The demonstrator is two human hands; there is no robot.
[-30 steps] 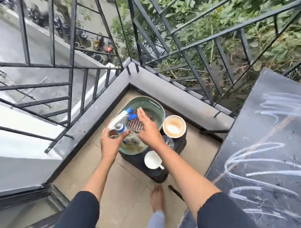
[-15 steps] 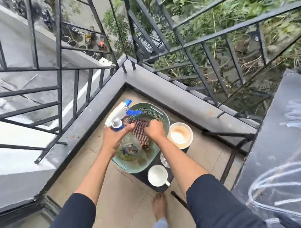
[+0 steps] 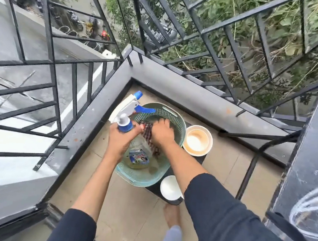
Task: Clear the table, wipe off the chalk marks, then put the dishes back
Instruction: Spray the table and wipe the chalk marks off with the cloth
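Observation:
A green perforated basket (image 3: 175,120) sits on a low dark stool on the balcony floor. My left hand (image 3: 121,140) grips the neck of a clear spray bottle (image 3: 138,155) with a white and blue trigger head, lifted above the basket. My right hand (image 3: 162,133) reaches into the basket and grips a checked cloth (image 3: 147,133). A beige bowl (image 3: 197,141) and a white cup (image 3: 170,187) stand on the stool beside the basket. The dark table (image 3: 313,153) with white chalk marks (image 3: 308,210) stands at the right edge.
Black metal railings and a grey ledge (image 3: 176,89) close in the balcony corner behind the basket. The table's black frame legs (image 3: 250,166) stand right of the stool. My bare foot (image 3: 172,214) is on the tiled floor just in front of the stool.
My left hand has lifted the spray bottle up from the basket. My right hand has gone down into the basket and closed on the checked cloth. The view has shifted left.

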